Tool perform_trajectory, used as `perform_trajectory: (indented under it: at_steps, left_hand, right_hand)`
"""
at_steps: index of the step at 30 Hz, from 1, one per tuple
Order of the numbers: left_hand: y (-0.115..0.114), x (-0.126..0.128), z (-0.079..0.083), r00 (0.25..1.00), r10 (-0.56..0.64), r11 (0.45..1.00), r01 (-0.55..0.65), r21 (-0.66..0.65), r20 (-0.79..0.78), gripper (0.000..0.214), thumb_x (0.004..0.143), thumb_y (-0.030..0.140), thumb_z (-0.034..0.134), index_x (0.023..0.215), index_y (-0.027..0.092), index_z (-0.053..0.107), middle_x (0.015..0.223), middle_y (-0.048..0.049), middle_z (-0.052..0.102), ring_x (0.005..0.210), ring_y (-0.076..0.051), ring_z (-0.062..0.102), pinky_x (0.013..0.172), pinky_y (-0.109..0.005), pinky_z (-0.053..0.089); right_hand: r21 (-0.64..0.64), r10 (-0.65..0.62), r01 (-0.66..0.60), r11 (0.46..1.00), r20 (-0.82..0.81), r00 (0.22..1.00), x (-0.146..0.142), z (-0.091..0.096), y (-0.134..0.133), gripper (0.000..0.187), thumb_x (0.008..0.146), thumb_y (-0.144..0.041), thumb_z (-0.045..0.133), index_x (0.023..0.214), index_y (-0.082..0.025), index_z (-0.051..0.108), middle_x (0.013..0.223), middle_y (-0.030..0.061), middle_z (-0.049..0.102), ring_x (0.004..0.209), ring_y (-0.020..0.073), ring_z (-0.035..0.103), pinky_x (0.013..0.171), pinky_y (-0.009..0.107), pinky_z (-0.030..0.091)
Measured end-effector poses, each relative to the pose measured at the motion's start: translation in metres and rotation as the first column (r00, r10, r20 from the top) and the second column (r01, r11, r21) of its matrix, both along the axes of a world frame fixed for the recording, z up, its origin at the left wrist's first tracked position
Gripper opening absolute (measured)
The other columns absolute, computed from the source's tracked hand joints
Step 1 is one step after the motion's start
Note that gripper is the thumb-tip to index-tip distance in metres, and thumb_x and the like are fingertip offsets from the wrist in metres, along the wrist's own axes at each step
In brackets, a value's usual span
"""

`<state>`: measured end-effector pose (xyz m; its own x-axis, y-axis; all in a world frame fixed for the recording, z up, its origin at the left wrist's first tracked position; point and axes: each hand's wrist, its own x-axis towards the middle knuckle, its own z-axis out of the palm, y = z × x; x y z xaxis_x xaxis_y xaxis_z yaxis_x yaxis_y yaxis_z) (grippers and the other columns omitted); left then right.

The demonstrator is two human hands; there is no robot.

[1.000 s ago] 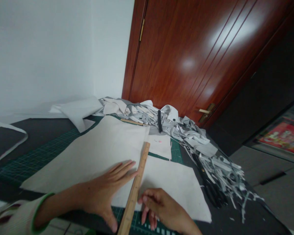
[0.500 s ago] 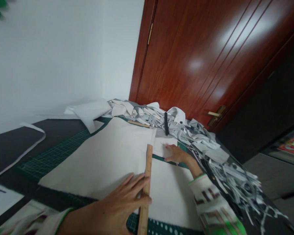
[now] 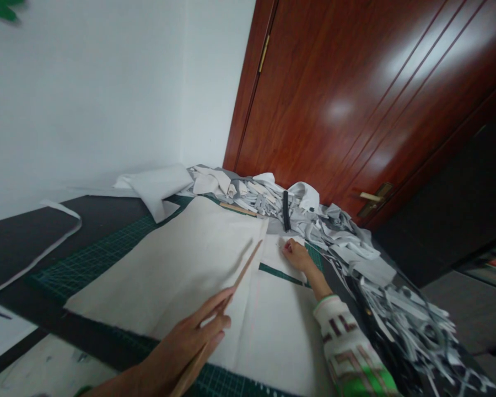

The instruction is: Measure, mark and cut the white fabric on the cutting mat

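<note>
My left hand (image 3: 190,339) is closed around a wooden ruler (image 3: 247,266). The ruler is tilted on its narrow edge above a large off-white cloth piece (image 3: 177,259), and its shadow falls on the cloth. On the right, my right hand (image 3: 296,257) rests on a smaller white cloth piece (image 3: 271,252), fingertips pinched together. Whatever is between them is too small to name. Another off-white cloth panel (image 3: 281,331) lies nearer me, below that smaller piece. All of this cloth is spread over a green cutting mat (image 3: 99,256) with grid lines.
A heap of white and grey cloth scraps (image 3: 347,248) lines the far and right table edges. A black strip (image 3: 286,210) lies on it. Beyond the mat's far edge is a second wooden strip (image 3: 237,208). A narrow white band (image 3: 52,245) curves across the black tabletop at left.
My left hand has gone from lying flat across the ruler to gripping it, lifting and tilting it off the cloth. My right hand's spread fingers have closed into a pinch.
</note>
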<state>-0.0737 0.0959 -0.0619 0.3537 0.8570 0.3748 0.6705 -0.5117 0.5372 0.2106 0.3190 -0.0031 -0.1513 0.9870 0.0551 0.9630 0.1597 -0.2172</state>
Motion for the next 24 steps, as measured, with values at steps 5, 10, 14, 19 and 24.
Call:
perform_trajectory:
  at_steps: [5,10,14,19,24]
  left_hand:
    - [0.015,-0.037,0.024,0.995,0.095,0.987,-0.098,0.128,0.027,0.037,0.1,0.022,0.032,0.129,0.028,0.053,0.158,-0.005,0.032,0.136,-0.028,0.044,0.107,-0.038,0.045]
    - [0.04,-0.101,0.038,0.959,0.283,0.93,-0.28,0.236,0.022,0.033,0.102,0.024,0.031,0.123,0.019,0.055,0.158,-0.0089,0.028,0.135,-0.029,0.044,0.112,-0.038,0.037]
    - [0.044,-0.134,0.033,0.981,0.175,0.968,-0.156,0.196,-0.082,0.037,0.101,0.02,0.031,0.134,0.015,0.046,0.158,-0.0166,0.026,0.139,-0.032,0.039,0.111,-0.042,0.036]
    - [0.047,-0.137,0.02,0.974,0.174,0.979,-0.155,0.131,-0.147,0.041,0.101,0.015,0.026,0.134,0.017,0.05,0.16,-0.0153,0.023,0.14,-0.031,0.038,0.112,-0.046,0.035]
    - [0.053,-0.137,0.013,0.983,0.149,0.977,-0.129,0.169,-0.11,0.041,0.094,0.016,0.036,0.131,0.018,0.056,0.157,-0.0179,0.03,0.136,-0.036,0.043,0.107,-0.053,0.041]
  right_hand:
    - [-0.038,-0.078,0.079,0.996,0.022,0.997,-0.007,0.003,0.003,0.015,0.094,-0.027,0.057,0.096,-0.014,0.063,0.096,0.0042,0.068,0.09,0.0184,0.064,0.085,0.037,0.047]
    - [-0.046,-0.025,0.023,0.999,-0.035,0.999,-0.02,0.002,-0.017,0.022,0.095,-0.009,0.041,0.11,-0.008,0.057,0.102,0.0148,0.068,0.096,0.0213,0.063,0.084,0.033,0.042]
    - [-0.074,0.097,-0.11,0.991,-0.153,0.983,-0.038,0.001,-0.043,0.036,0.088,0.001,0.033,0.115,-0.009,0.055,0.097,0.0158,0.067,0.092,0.0222,0.061,0.081,0.031,0.039]
    - [-0.17,0.248,-0.336,0.926,-0.395,0.885,-0.057,0.013,-0.063,0.046,0.081,-0.005,0.034,0.119,-0.016,0.058,0.078,0.0003,0.06,0.075,0.016,0.052,0.075,0.028,0.042]
    - [-0.351,0.234,-0.464,0.813,-0.534,0.813,-0.079,0.024,-0.071,0.059,0.076,-0.013,0.039,0.133,-0.014,0.055,0.057,-0.0088,0.035,0.051,0.0106,0.031,0.053,0.022,0.034]
